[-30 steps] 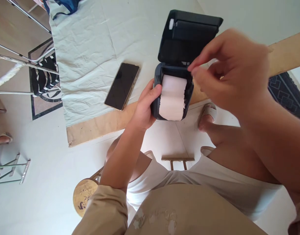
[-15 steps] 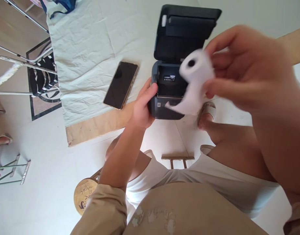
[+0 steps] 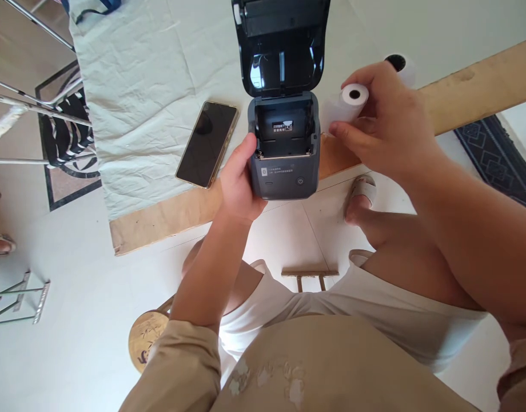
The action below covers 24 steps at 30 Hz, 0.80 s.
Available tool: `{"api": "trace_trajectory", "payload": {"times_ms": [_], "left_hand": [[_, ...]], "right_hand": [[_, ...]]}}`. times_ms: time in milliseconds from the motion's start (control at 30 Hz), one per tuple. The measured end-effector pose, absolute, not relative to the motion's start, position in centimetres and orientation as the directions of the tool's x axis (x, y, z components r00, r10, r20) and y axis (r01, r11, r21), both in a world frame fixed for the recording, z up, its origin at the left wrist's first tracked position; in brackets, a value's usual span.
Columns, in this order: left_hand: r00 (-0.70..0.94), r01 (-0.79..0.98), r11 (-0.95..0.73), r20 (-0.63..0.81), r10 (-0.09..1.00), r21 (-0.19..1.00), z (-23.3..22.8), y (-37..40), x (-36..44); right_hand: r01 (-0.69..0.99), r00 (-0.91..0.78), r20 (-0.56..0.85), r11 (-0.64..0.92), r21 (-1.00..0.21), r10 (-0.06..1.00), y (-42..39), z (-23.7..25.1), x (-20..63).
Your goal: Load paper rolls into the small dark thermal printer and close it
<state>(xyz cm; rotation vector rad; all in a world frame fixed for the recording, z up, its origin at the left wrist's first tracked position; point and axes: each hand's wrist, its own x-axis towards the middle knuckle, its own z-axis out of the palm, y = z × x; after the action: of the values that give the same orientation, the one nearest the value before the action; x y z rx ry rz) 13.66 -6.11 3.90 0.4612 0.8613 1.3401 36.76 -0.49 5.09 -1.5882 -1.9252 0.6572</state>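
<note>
Left hand (image 3: 239, 186) wraps the left side of a small dark grey plastic printer (image 3: 284, 151), thumb on its top edge; the boxy printer sits at the table's near edge, glossy lid (image 3: 280, 46) flipped up, paper bay bare. Right hand (image 3: 387, 123) pinches a white paper roll (image 3: 351, 102) with a dark core hole, standing just right of the printer. Second white roll (image 3: 401, 64) lies behind the fingers. Flat black phone (image 3: 207, 143) rests on wrinkled pale cloth (image 3: 147, 97) over the raw wooden table edge (image 3: 168, 214).
</note>
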Motion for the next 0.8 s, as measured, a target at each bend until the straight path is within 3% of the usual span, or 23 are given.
{"api": "trace_trajectory", "payload": {"times_ms": [133,267,367,433,567,700,800], "left_hand": [[-0.026,-0.636,0.204,-0.284,0.958,0.744,3.8,-6.3,13.6],[-0.037,-0.643,0.192,-0.281,0.959,0.741,4.0,-6.4,13.8],[-0.014,-0.65,0.201,-0.277,0.961,0.733,3.8,-6.4,13.8],[-0.007,-0.644,0.199,-0.267,0.964,0.739,3.7,-6.3,13.8],[-0.066,-0.601,0.217,-0.318,0.946,0.769,3.4,-6.3,13.6],[-0.065,-0.595,0.188,-0.279,0.958,0.782,3.4,-6.3,13.7],[-0.071,-0.598,0.199,-0.298,0.952,0.777,3.5,-6.3,13.7]], "right_hand": [[0.822,-0.189,0.031,0.175,-0.542,0.982,-0.4,4.5,37.1],[0.739,-0.25,0.372,0.424,-0.524,0.894,-1.6,6.0,38.4],[0.812,-0.19,0.529,0.435,-0.389,0.827,-1.2,7.4,39.5],[0.88,-0.15,0.443,0.323,-0.348,0.884,-0.1,7.4,39.7],[0.905,0.013,0.182,0.066,-0.421,0.983,1.8,6.0,38.7],[0.854,0.119,0.177,-0.01,-0.52,0.977,1.7,5.4,38.1],[0.776,0.105,0.244,0.074,-0.626,0.964,1.4,5.4,38.7]]}}
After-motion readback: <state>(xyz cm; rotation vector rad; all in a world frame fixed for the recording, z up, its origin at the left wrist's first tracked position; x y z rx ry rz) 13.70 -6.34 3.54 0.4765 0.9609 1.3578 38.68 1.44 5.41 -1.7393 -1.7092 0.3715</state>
